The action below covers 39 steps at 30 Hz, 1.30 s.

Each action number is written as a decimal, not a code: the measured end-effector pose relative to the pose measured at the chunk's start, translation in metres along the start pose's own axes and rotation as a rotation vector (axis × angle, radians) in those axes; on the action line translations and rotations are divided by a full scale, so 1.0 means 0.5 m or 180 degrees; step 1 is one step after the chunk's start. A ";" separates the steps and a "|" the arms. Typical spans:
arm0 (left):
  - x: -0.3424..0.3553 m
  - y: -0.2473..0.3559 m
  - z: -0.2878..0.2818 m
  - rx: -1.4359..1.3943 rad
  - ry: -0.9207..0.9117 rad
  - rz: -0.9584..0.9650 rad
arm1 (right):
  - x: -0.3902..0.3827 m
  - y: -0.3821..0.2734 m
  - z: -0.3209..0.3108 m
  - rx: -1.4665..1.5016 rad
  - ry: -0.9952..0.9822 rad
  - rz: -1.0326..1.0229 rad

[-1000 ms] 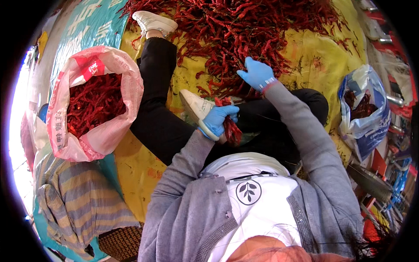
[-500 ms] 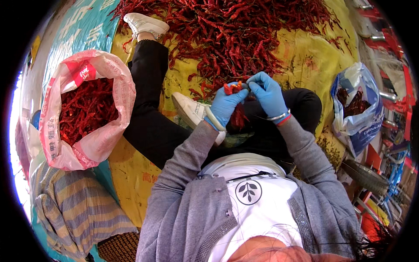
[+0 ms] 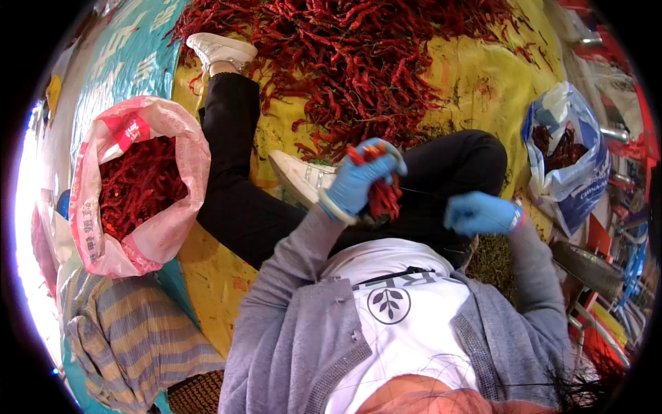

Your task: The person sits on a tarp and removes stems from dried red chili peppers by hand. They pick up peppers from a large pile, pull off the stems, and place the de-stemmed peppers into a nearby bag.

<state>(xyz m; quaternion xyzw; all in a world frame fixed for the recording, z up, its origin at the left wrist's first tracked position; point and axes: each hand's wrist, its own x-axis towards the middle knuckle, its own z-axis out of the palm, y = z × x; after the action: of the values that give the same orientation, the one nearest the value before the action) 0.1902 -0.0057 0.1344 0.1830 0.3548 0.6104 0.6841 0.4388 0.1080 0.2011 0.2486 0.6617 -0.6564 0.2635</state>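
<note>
Left of the left hand [image 3: 362, 181], dark writing [image 3: 88, 231] goes down the pink and white sack [image 3: 183, 207], and its red patch [image 3: 126, 131] has white writing. Farther up and left, big white letters [image 3: 114, 45] cover the blue-green sheet [image 3: 117, 79]. Up and right of the right hand [image 3: 477, 213], the blue and white bag [image 3: 576, 207] has letters too. Below both hands, the white shirt [image 3: 407, 338] shows letters above a round leaf sign [image 3: 389, 305].

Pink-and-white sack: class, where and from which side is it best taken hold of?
Likely by the sack's rim, from above, on the side facing the person's left hand: the mouth gapes upward, and its wide edge is bare around the chillies.
</note>
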 end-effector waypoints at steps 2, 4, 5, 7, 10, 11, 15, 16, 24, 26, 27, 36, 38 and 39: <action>0.018 -0.011 -0.025 -0.0793 0.0014 -0.0075 | -0.074 0.019 0.009 -0.1932 -0.0059 0.0342; 0.021 -0.023 -0.026 -0.1058 -0.0095 -0.0137 | -0.056 -0.017 0.016 -0.1021 0.0613 0.0152; 0.019 -0.030 -0.023 -0.1128 -0.0144 -0.0163 | -0.024 -0.039 0.025 -0.0484 0.1197 -0.0190; 0.016 -0.049 -0.022 -0.1219 -0.0194 -0.0194 | 0.060 -0.073 0.047 0.0264 0.1819 -0.0729; -0.001 -0.052 -0.032 -0.1387 -0.0071 -0.0367 | 0.157 -0.075 0.077 0.0357 0.1744 -0.0886; -0.003 -0.056 -0.042 -0.1544 -0.0054 -0.0401 | 0.181 -0.047 0.085 0.0431 0.1806 -0.1246; -0.018 -0.069 -0.081 -0.1473 0.0647 -0.0618 | 0.116 -0.033 0.043 0.2598 0.2005 -0.0461; -0.019 -0.080 -0.097 -0.1531 0.0683 -0.0635 | 0.087 -0.001 0.013 0.2972 0.2599 -0.0608; -0.014 -0.093 -0.132 -0.1572 0.1092 -0.0819 | 0.116 0.056 -0.122 0.3306 0.2732 -0.1597; -0.015 -0.087 -0.140 -0.1573 0.1107 -0.0822 | 0.250 -0.027 -0.066 0.0046 0.2803 -0.1184; -0.019 -0.087 -0.146 -0.1616 0.1108 -0.0850 | 0.314 -0.035 -0.054 -0.1049 0.2951 -0.1167; 0.064 -0.103 -0.202 0.0852 0.1602 0.0083 | 0.307 -0.106 -0.176 0.0053 0.3343 -0.1362; 0.120 -0.118 -0.198 0.2199 0.1739 0.0370 | 0.280 -0.081 -0.188 0.1044 0.3407 -0.1674; 0.145 -0.121 -0.186 0.2941 0.1737 0.0090 | 0.267 -0.063 -0.191 0.1547 0.3452 -0.1805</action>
<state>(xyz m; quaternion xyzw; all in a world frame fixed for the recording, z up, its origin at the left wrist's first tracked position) 0.1672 0.0357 0.0105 0.3045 0.7489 0.4252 0.4069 0.3170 0.2007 0.1344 0.4126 0.5735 -0.6127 -0.3541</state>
